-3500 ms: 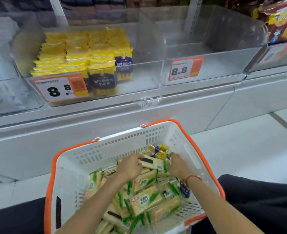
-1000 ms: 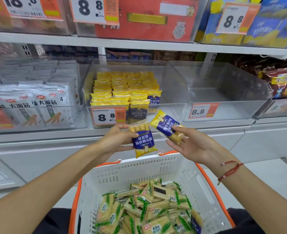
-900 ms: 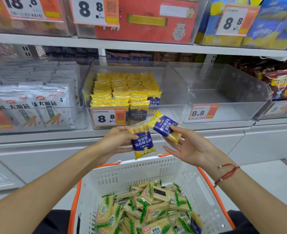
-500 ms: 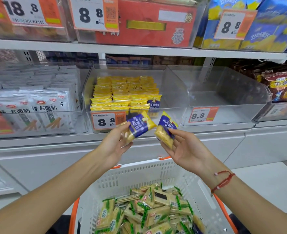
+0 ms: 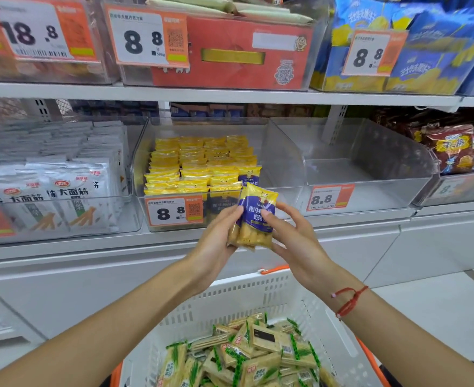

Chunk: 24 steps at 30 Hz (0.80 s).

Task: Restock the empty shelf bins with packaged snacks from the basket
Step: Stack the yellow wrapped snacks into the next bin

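Just before the half-stocked bin (image 5: 143,174), left hand (image 5: 212,244) and right hand (image 5: 294,241) pinch two yellow-and-blue snack packs (image 5: 255,219) stacked face to face, probably squared for slotting beside matching packs, above the basket (image 5: 258,291), near the bin's "8.8" price tag (image 5: 174,212).
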Available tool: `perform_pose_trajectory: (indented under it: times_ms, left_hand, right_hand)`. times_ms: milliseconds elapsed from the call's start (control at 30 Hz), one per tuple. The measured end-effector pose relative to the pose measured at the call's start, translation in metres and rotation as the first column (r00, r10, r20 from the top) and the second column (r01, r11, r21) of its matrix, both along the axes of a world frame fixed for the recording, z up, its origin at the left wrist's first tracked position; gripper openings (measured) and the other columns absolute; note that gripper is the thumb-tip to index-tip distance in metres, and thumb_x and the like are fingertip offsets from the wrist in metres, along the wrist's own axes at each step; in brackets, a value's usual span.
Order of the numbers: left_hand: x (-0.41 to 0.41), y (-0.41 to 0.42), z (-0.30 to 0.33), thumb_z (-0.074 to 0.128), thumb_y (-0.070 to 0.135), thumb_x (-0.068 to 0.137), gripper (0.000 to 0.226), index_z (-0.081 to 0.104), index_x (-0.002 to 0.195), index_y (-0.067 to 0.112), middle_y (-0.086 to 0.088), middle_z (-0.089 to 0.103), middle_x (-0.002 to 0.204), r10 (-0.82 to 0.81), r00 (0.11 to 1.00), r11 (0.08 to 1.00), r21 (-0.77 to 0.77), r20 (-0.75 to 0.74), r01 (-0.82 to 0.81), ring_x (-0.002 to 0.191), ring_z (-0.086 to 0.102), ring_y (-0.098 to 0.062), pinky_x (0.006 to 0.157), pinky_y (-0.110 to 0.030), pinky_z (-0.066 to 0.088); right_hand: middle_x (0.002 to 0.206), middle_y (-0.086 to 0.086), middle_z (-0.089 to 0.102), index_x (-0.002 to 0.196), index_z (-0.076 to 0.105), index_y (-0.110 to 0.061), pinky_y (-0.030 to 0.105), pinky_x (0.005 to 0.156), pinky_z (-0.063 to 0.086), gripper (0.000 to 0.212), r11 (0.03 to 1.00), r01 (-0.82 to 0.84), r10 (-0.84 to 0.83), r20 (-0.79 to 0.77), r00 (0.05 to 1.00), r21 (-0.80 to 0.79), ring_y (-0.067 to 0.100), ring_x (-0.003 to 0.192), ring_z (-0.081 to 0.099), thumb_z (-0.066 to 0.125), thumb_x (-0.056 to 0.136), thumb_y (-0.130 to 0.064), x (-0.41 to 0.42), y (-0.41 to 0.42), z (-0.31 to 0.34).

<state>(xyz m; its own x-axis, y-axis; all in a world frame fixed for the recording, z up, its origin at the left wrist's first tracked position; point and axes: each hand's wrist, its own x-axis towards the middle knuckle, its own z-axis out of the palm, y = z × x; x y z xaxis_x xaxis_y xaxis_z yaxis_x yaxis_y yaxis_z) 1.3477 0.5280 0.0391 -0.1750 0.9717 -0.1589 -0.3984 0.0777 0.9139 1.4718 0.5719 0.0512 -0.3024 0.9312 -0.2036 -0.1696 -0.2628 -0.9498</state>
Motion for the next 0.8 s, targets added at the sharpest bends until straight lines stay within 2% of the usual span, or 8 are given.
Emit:
perform_pose_trajectory:
  times_ms: [67,200,367,400,500,633,733,800]
  left_hand:
    - [-0.002,0.003,0.005,0.053,0.027,0.096,0.023,0.057,0.119,0.025,0.004,0.069,0.114,0.034,0.982,0.999,0.036,-0.185,-0.028,0.105,0.064,-0.011,0.091,-0.028,0.046]
    - [-0.021,0.023,0.028,0.059,0.021,0.093,0.031,0.054,0.123,0.020,0.012,0.064,0.111,0.086,0.887,0.988,0.157,-0.454,-0.016,0.102,0.060,0.003,0.076,-0.006,0.048]
    - [-0.037,0.083,0.071,0.064,0.016,0.090,0.034,0.054,0.123,0.013,0.000,0.062,0.120,0.035,0.636,0.985,0.133,-0.771,0.107,0.107,0.057,-0.011,0.081,-0.013,0.048]
    - [-0.042,0.098,0.076,0.066,0.020,0.089,0.033,0.057,0.121,0.016,0.000,0.062,0.120,0.020,0.554,0.990,0.093,-0.832,0.105,0.108,0.056,-0.014,0.087,-0.021,0.049]
    - [-0.056,0.129,0.081,0.074,0.033,0.081,0.032,0.061,0.110,0.024,0.000,0.066,0.112,-0.033,0.311,0.999,-0.022,-0.950,0.039,0.110,0.057,-0.025,0.098,-0.046,0.046]
    - [-0.060,0.145,0.070,0.075,0.032,0.080,0.055,0.047,0.126,0.023,0.003,0.060,0.106,-0.127,0.208,0.992,-0.125,-0.970,0.021,0.113,0.056,-0.023,0.101,-0.045,0.043]
    - [-0.060,0.148,0.060,0.069,0.048,0.082,0.047,0.052,0.121,0.029,0.003,0.063,0.116,-0.141,-0.036,0.990,-0.141,-0.989,-0.027,0.115,0.054,-0.022,0.100,-0.039,0.038]
    - [-0.058,0.148,0.055,0.068,0.055,0.079,0.042,0.060,0.114,0.033,0.002,0.059,0.123,-0.126,-0.223,0.991,-0.114,-0.967,-0.065,0.120,0.047,-0.023,0.098,-0.039,0.034]
  right_hand:
    - [0.102,0.005,0.072,0.123,0.055,-0.017,0.026,0.076,0.055,0.036,0.999,0.003,-0.004,0.024,1.000,0.052,0.013,0.084,0.068,0.066,0.089,-0.017,-0.004,0.010,0.008]
    - [0.108,0.005,0.070,0.121,0.062,-0.008,0.024,0.082,0.055,0.029,0.937,-0.108,0.048,0.183,0.982,0.331,0.016,0.094,0.067,0.058,0.093,-0.009,-0.011,0.036,0.034]
    - [0.097,-0.005,0.061,0.122,0.058,-0.011,0.011,0.060,0.052,0.032,0.817,-0.051,-0.108,0.240,0.965,0.574,0.006,0.081,0.061,0.060,0.091,-0.004,-0.015,0.079,0.063]
    - [0.095,-0.008,0.059,0.122,0.058,-0.012,0.011,0.060,0.052,0.032,0.807,-0.052,-0.139,0.275,0.951,0.588,0.006,0.082,0.060,0.062,0.090,-0.007,-0.017,0.089,0.065]
    - [0.099,-0.005,0.058,0.119,0.057,-0.010,0.021,0.072,0.049,0.032,0.794,-0.141,-0.188,0.461,0.867,0.591,0.013,0.096,0.057,0.066,0.088,-0.012,-0.023,0.119,0.061]
    - [0.113,0.012,0.060,0.109,0.056,-0.005,0.039,0.091,0.050,0.031,0.842,-0.314,-0.144,0.744,0.653,0.438,0.026,0.106,0.058,0.071,0.084,-0.015,-0.038,0.148,0.051]
    - [0.098,0.012,0.052,0.078,0.046,-0.010,0.030,0.074,0.044,0.025,0.873,-0.395,-0.073,0.877,0.475,0.287,0.023,0.090,0.051,0.069,0.084,-0.015,-0.045,0.156,0.042]
    - [0.093,0.011,0.051,0.074,0.046,-0.010,0.027,0.070,0.039,0.024,0.869,-0.433,-0.059,0.918,0.392,0.240,0.024,0.086,0.050,0.069,0.082,-0.015,-0.049,0.158,0.033]
